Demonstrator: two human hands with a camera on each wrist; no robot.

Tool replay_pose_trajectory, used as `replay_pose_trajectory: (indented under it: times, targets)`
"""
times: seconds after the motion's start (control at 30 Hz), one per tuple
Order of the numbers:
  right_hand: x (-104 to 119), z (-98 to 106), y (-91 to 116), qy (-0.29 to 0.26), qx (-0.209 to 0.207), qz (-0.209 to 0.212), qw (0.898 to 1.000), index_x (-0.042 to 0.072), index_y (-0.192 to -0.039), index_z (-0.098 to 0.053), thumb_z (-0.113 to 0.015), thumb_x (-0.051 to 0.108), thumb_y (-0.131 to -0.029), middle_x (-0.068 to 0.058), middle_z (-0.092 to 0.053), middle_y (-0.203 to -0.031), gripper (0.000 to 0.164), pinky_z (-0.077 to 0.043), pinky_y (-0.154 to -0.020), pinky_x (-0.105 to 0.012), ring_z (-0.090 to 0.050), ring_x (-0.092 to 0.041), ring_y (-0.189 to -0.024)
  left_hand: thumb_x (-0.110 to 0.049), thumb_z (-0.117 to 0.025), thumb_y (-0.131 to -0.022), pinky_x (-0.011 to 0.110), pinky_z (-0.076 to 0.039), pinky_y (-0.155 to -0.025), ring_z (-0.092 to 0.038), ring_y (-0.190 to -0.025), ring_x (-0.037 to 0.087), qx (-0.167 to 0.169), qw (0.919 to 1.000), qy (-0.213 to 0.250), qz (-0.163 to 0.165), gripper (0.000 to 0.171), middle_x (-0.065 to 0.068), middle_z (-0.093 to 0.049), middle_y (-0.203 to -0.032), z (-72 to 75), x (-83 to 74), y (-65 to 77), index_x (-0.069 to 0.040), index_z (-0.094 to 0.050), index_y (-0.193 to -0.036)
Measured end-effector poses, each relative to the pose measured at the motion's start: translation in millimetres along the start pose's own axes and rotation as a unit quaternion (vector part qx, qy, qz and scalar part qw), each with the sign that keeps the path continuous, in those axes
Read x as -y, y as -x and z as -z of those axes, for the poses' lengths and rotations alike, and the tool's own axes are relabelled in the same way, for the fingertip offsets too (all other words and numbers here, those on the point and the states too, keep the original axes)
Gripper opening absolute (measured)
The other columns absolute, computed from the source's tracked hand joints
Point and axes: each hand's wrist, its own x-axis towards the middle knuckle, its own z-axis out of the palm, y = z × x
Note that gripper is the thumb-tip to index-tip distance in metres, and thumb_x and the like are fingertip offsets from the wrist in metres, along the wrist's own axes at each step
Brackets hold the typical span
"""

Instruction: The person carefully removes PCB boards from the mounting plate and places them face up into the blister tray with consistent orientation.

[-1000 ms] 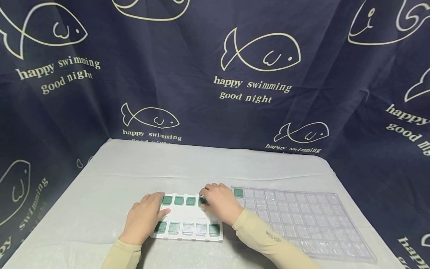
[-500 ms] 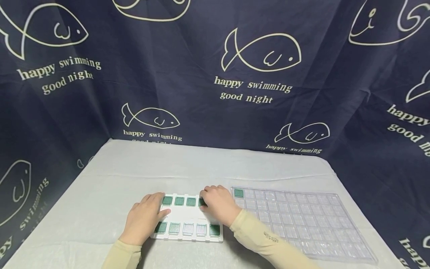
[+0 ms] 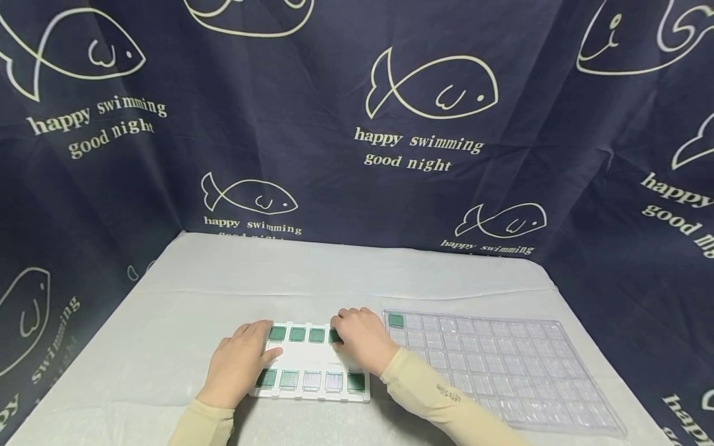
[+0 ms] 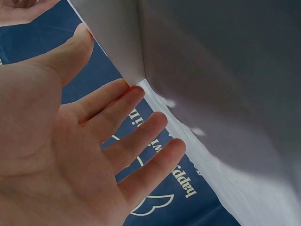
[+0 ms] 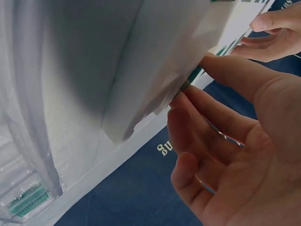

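A white plastic holder [image 3: 309, 355] lies at the front middle of the table, with small green circuit boards set along its far and near rows. At its left end rests my left hand [image 3: 237, 362]; the fingers [image 4: 146, 160] are nearly straight along the side and the thumb lies over the top. My right hand [image 3: 368, 339] is at the far right corner. In the right wrist view its thumb and index finger pinch a green circuit board [image 5: 192, 76] at the holder's edge. From the head view, that hand covers much of this board.
Right of the holder lies a clear compartment tray [image 3: 563, 325], with one green board [image 3: 396, 321] in its far left compartment. My right forearm crosses in front of the tray's near left part. A dark blue fish-print curtain [image 3: 334, 155] surrounds the white-covered table [image 3: 312, 266].
Over the last second the right hand and wrist have shifted slightly, the fingers staying at the same board. The left hand and the holder have stayed in place.
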Motion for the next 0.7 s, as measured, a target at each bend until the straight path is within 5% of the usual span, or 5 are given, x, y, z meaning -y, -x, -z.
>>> replay_pose_trajectory:
  times: [0.7]
  targets:
    - [-1.9, -0.3, -0.7, -0.003, 0.011, -0.008, 1.0, 0.017, -0.103, -0.076, -0.086, 0.033, -0.081, 0.004, -0.074, -0.094, 0.029, -0.051, -0.07, -0.025, -0.07, -0.014, -0.083, -0.032, -0.08, -0.086, 0.054, -0.057, -0.087, -0.065, -0.119, 0.034, 0.001, 1.0, 0.003, -0.001, 0.058, 0.015, -0.07, -0.128, 0.0, -0.1, -0.2, -0.002, -0.062, -0.131]
